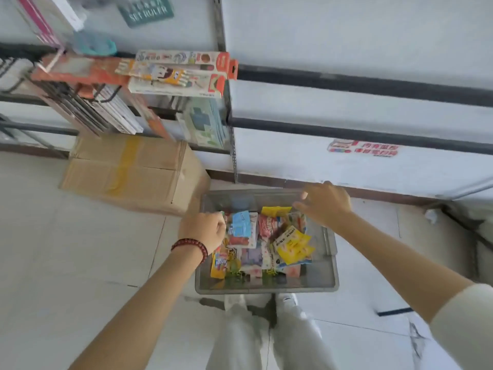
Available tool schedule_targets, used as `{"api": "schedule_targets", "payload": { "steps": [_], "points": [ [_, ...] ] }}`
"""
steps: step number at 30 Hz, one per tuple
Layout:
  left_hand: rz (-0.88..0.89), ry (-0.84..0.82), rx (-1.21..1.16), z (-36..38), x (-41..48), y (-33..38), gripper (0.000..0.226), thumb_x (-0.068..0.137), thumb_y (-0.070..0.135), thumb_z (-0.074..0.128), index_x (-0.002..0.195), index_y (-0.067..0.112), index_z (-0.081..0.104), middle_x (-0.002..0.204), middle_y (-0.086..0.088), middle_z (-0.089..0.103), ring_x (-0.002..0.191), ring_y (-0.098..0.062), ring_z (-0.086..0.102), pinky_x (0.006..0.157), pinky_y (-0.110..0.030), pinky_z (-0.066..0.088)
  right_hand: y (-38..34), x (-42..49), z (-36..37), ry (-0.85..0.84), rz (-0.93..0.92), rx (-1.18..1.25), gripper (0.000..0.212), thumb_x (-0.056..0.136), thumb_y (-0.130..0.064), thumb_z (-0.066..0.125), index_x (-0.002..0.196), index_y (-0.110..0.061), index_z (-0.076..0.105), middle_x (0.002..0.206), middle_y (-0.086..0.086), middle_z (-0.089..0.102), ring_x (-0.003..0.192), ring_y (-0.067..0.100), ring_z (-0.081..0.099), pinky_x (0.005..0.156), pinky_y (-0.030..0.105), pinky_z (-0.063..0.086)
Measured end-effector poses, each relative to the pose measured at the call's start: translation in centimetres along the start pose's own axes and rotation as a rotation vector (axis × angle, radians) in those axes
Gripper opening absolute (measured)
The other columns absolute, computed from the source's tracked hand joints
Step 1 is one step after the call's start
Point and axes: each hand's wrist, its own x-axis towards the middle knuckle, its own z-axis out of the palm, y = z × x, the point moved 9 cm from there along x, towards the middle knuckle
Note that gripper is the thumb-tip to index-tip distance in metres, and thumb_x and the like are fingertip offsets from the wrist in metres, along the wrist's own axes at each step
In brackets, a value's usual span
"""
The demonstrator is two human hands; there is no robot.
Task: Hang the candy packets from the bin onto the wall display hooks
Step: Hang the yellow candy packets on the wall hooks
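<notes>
Your left hand (202,231) curls against the blue packet (241,224) (I cannot tell if it pinches it); your right hand (326,204) hovers open, fingers spread, above the packets (292,245), all heaped in 1 bin (266,288) on the floor (80,236)

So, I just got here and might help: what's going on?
A person stands over a grey bin of candy packets, reaching in with both hands. The left hand, fingers curled, is at a blue packet; whether it grips it is unclear. The right hand is spread open over the bin's far side. No packet is lifted out.
</notes>
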Motion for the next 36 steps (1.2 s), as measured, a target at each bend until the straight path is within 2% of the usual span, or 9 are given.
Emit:
{"api": "schedule_targets", "payload": {
  "steps": [6, 9, 17, 19, 22, 24, 28, 33, 36],
  "points": [
    [-0.025, -0.088, -0.005, 13.5, 4.8, 0.2, 0.025, 0.096, 0.03, 0.036, 0.103, 0.028, 0.06, 0.087, 0.004, 0.068, 0.066, -0.016, 0.054, 0.056, -0.024, 0.039, 3.2, 4.2, 12.8, -0.023, 0.071, 0.059, 0.033, 0.089, -0.05, 0.049, 0.109, -0.026, 0.06, 0.115, -0.004, 0.061, 0.12, 0.02, 0.046, 0.091, 0.035, 0.039],
    [-0.003, -0.082, -0.025, 19.9, 8.5, 1.7, 0.026, 0.096, 0.03, 0.035, 0.104, 0.027, 0.059, 0.093, 0.003, 0.069, 0.082, -0.019, 0.063, 0.064, -0.027, 0.042, 4.8, 5.6, 20.1, -0.034, 0.078, 0.05, 0.034, 0.088, -0.05, 0.05, 0.112, -0.028, 0.06, 0.115, -0.006, 0.062, 0.118, 0.02, 0.048, 0.09, 0.036, 0.041],
    [0.069, 0.081, -0.092, 29.3, 19.0, 4.1, 0.019, 0.093, 0.03, 0.042, 0.1, 0.029, 0.059, 0.103, 0.008, 0.067, 0.097, -0.022, 0.062, 0.077, -0.034, 0.043, 9.8, 11.9, 32.3, 0.031, 0.118, 0.039, 0.045, 0.088, -0.053, 0.054, 0.119, -0.02, 0.055, 0.111, 0.001, 0.062, 0.115, 0.023, 0.049, 0.078, 0.037, 0.047],
    [0.115, 0.145, -0.1, 30.3, 21.3, 4.4, 0.017, 0.093, 0.03, 0.044, 0.102, 0.029, 0.058, 0.104, 0.011, 0.067, 0.098, -0.019, 0.062, 0.077, -0.033, 0.043, 10.5, 13.8, 34.4, 0.078, 0.127, 0.063, 0.06, 0.085, -0.055, 0.056, 0.131, -0.018, 0.045, 0.112, 0.003, 0.06, 0.112, 0.025, 0.052, 0.073, 0.037, 0.05],
    [0.113, 0.19, -0.121, 32.6, 24.3, 3.8, 0.017, 0.094, 0.031, 0.045, 0.107, 0.03, 0.056, 0.105, 0.014, 0.067, 0.1, -0.016, 0.061, 0.072, -0.028, 0.041, 10.6, 16.6, 36.5, 0.148, 0.129, 0.124, 0.058, 0.086, -0.051, 0.056, 0.131, -0.019, 0.039, 0.114, 0.005, 0.059, 0.111, 0.027, 0.05, 0.065, 0.034, 0.044],
    [0.097, 0.225, -0.128, 34.0, 25.8, 3.2, 0.018, 0.094, 0.032, 0.045, 0.109, 0.03, 0.055, 0.107, 0.015, 0.066, 0.101, -0.015, 0.06, 0.07, -0.026, 0.038, 9.8, 18.1, 37.1, 0.226, 0.069, 0.011, 0.055, 0.087, -0.048, 0.056, 0.132, -0.023, 0.039, 0.118, 0.003, 0.061, 0.116, 0.026, 0.046, 0.077, 0.037, 0.043],
    [0.088, 0.3, -0.116, 35.8, 27.3, 2.3, 0.026, 0.094, 0.035, 0.045, 0.118, 0.031, 0.054, 0.114, 0.015, 0.064, 0.106, -0.016, 0.059, 0.074, -0.03, 0.042, 7.7, 20.2, 37.3, 0.411, -0.065, -0.208, 0.056, 0.086, -0.047, 0.058, 0.133, -0.021, 0.044, 0.124, 0.002, 0.059, 0.119, 0.027, 0.043, 0.096, 0.039, 0.029],
    [0.092, 0.334, -0.085, 37.0, 27.9, 1.9, 0.038, 0.095, 0.04, 0.043, 0.132, 0.033, 0.048, 0.125, 0.013, 0.061, 0.114, -0.017, 0.057, 0.083, -0.034, 0.047, 5.7, 22.1, 38.8, 0.449, -0.155, -0.136, 0.045, 0.088, -0.04, 0.059, 0.127, -0.019, 0.052, 0.125, 0.003, 0.053, 0.121, 0.025, 0.041, 0.095, 0.041, 0.038],
    [0.16, 0.305, -0.03, 36.4, 27.9, 2.8, 0.037, 0.095, 0.04, 0.045, 0.131, 0.036, 0.047, 0.122, 0.016, 0.061, 0.112, -0.014, 0.057, 0.081, -0.032, 0.047, 4.9, 22.2, 38.6, 0.485, -0.19, -0.254, 0.031, 0.09, -0.03, 0.057, 0.118, -0.017, 0.061, 0.12, 0.008, 0.048, 0.115, 0.028, 0.042, 0.085, 0.04, 0.042]
  ]
}}
